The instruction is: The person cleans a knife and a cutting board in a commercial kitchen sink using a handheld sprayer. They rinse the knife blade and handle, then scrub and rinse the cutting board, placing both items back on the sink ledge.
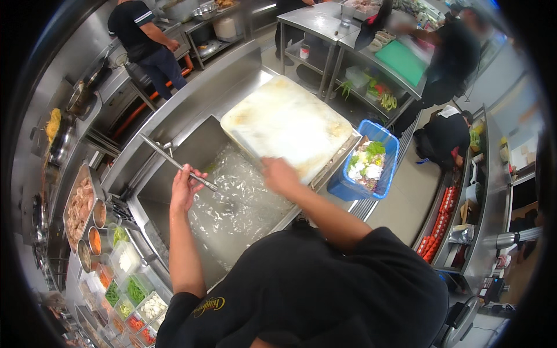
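My left hand [186, 185] grips a metal spray hose [167, 158], whose end points down over a steel sink basin [161, 187]. Rippling water [235, 204] lies in the basin. A large white cutting board [289, 122] with yellowish stains rests across the far right part of the sink. At the board's near edge is my right hand [280, 174], blurred; whether it holds anything cannot be told.
A blue bin [333, 185] of food scraps stands right of the sink. Food containers [137, 289] and a tray of raw meat [80, 209] sit at left. Steel tables [311, 19] with a green board [400, 61] are beyond. Several people stand around, one [139, 39] at upper left.
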A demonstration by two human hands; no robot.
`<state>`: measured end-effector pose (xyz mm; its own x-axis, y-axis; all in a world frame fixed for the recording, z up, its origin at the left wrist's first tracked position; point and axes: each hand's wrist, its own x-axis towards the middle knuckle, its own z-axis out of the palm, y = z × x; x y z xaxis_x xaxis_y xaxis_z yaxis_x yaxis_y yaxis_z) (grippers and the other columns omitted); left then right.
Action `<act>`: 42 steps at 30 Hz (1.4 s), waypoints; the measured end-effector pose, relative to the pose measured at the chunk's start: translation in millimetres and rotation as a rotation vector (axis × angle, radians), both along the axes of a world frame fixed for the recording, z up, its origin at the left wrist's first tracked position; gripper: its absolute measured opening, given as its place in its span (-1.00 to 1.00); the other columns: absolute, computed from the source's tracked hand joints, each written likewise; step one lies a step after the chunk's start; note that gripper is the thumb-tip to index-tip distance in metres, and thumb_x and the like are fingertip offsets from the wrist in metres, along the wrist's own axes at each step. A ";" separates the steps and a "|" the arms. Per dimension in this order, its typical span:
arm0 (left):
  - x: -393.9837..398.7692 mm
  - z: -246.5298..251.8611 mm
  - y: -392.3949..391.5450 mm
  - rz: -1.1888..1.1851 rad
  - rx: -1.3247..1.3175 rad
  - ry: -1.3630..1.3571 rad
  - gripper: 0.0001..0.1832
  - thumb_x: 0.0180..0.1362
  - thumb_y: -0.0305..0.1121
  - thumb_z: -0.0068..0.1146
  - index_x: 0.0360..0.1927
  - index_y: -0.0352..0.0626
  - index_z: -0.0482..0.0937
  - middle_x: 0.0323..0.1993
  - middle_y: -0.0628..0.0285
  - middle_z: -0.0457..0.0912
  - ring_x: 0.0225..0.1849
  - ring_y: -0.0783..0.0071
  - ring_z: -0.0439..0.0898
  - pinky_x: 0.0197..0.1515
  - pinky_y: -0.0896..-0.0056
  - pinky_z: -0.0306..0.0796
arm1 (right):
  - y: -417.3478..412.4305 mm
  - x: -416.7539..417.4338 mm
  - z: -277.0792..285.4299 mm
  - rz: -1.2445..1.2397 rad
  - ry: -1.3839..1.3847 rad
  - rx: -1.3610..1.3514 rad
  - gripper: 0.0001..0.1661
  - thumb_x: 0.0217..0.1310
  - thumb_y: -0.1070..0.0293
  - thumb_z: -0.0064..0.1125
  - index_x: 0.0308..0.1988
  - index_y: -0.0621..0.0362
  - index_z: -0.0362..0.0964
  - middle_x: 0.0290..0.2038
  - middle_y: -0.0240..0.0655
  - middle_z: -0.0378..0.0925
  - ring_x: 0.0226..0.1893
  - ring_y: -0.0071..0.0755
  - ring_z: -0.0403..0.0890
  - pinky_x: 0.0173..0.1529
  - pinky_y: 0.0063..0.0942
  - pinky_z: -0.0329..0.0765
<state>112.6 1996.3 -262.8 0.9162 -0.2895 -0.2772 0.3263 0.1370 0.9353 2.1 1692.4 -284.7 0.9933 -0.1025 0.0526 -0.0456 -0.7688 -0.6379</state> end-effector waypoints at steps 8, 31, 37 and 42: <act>1.1 -3.2 1.4 -0.029 -0.066 -0.029 -0.72 0.46 -0.04 -0.07 -0.21 -0.01 0.41 -0.34 0.34 0.59 -0.16 0.39 0.72 -0.38 0.58 0.61 | -201.3 -8.8 2.7 -0.415 0.070 -0.640 -0.60 0.10 0.54 -0.01 -0.02 0.20 0.49 -0.20 0.01 0.62 -0.22 0.14 0.62 -0.07 -0.05 0.61; -2.4 -3.5 1.5 0.001 0.096 -0.003 -0.71 0.46 0.05 -0.11 -0.20 0.09 0.38 -0.30 0.41 0.58 -0.09 0.41 0.69 -0.22 0.37 0.50 | -140.4 168.2 -17.4 -0.247 -0.013 -0.502 -0.60 0.10 0.52 0.02 -0.01 0.24 0.47 -0.07 -0.03 0.59 0.03 0.04 0.55 0.02 -0.10 0.62; -1.1 -7.4 -2.4 0.012 0.042 -0.012 -0.69 0.44 0.05 -0.08 -0.20 0.07 0.39 -0.33 0.40 0.59 -0.11 0.41 0.70 -0.25 0.40 0.51 | 8.1 130.5 -12.4 0.237 0.015 -0.381 -0.52 0.09 0.49 0.09 0.07 0.21 0.44 -0.09 -0.01 0.59 0.00 0.03 0.54 0.00 -0.08 0.61; -2.4 -10.6 -3.4 0.035 0.055 -0.036 -0.69 0.43 0.07 -0.06 -0.20 0.07 0.40 -0.33 0.41 0.59 -0.14 0.43 0.70 -0.32 0.49 0.52 | 4.6 55.1 -1.3 0.124 0.094 -0.089 -0.42 0.13 0.44 0.06 0.20 0.10 0.41 -0.11 0.00 0.59 -0.06 0.02 0.55 -0.02 -0.09 0.58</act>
<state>110.1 1992.9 -273.3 0.9349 -0.2426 -0.2589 0.2887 0.0956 0.9526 57.2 1697.0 -286.0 0.9990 0.0223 -0.0379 -0.0030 -0.8254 -0.5645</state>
